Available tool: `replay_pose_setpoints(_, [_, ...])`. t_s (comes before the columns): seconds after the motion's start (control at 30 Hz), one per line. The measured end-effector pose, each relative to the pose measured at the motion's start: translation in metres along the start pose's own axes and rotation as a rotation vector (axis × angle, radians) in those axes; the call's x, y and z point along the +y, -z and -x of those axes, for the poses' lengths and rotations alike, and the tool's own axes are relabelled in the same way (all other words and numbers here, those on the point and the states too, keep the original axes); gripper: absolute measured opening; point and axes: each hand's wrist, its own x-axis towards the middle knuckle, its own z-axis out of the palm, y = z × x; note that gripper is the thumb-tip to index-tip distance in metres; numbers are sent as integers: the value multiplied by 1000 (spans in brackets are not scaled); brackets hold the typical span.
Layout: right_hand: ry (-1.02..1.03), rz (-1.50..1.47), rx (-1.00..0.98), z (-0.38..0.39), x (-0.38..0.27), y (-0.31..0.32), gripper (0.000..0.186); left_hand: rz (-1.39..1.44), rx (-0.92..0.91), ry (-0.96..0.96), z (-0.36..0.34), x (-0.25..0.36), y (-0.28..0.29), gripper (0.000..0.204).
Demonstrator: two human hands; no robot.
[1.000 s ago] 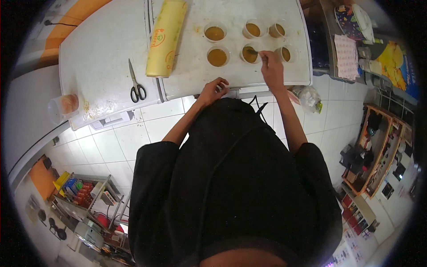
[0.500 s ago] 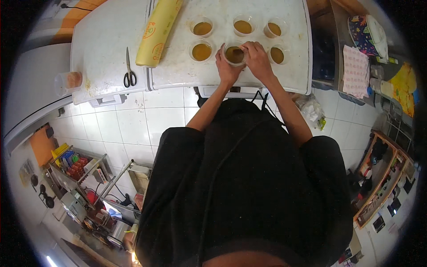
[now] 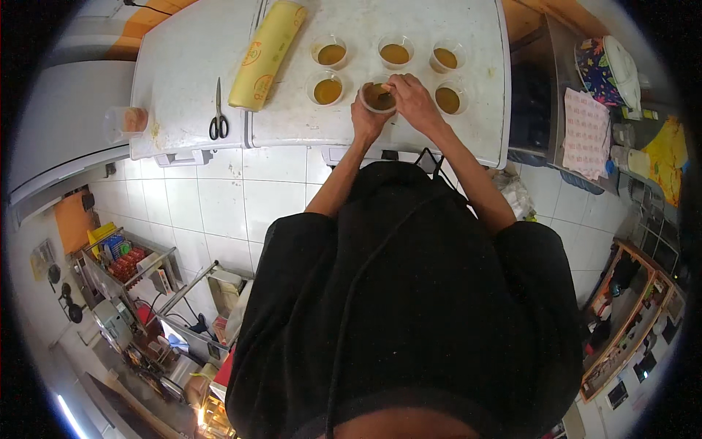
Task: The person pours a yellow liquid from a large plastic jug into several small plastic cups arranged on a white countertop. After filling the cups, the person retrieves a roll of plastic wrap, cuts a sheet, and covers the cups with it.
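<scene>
Several small clear cups of brown liquid stand on a white worktop (image 3: 468,124). My left hand (image 3: 365,121) grips the near side of one cup (image 3: 378,96) in the front row. My right hand (image 3: 412,99) rests on that cup's rim from the right, fingertips pinched over its opening. Other cups stand around it: one to the left (image 3: 327,90), one to the right (image 3: 447,99), and a back row (image 3: 395,53). What the right fingertips pinch is too small to make out.
A long yellow roll (image 3: 266,54) lies at the back left of the cups. Black-handled scissors (image 3: 218,117) lie on the neighbouring white surface, with a clear cup of orange stuff (image 3: 126,121) at its left edge. Shelves with clutter stand at the right (image 3: 607,80).
Both hands have come together on one front-row cup; a second ago the left hand was at the worktop's front edge and the right hand reached to a cup further right.
</scene>
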Motion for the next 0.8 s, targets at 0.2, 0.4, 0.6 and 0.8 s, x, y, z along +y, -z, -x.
replay_pose_setpoints(0.2, [177,82,-48,11,-23,27,22,-15,110,41,19,11,3,88])
replay_pose_setpoints(0.4, [153,73,154,12,-43,61,16,-60,-74,285,54,35,58,65])
replay_pose_setpoints(0.6, [-67,114,310,-57,9,51,7,-66,62,-84,-55,92,50,71])
replay_pose_setpoints(0.8, [-207,81,131,-70,49,26,15,-584,-182,-254,-119,79,12,103])
